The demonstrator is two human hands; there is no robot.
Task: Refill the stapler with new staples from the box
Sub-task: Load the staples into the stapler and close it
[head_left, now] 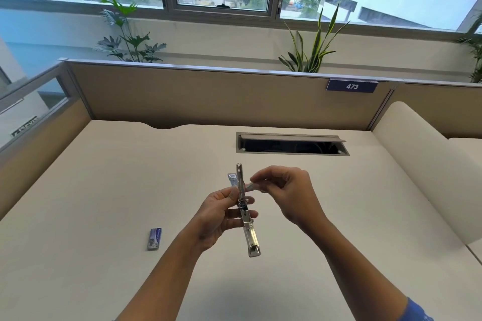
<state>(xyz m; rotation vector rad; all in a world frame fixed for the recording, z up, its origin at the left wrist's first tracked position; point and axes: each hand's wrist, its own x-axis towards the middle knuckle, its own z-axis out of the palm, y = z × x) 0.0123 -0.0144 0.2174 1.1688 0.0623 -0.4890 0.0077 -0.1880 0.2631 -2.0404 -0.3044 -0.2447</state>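
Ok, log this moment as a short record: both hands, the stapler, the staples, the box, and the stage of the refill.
left hand: grips the stapler round its middle, above the desk
right hand: pinches a strip of staples
stapler: swung open, bare metal arm pointing toward the person
strip of staples: its tip is at the stapler's far half; whether it is seated cannot be told
staple box: lies on the desk left of the hands, touched by neither
stage: loading not yet finished, stapler not closed
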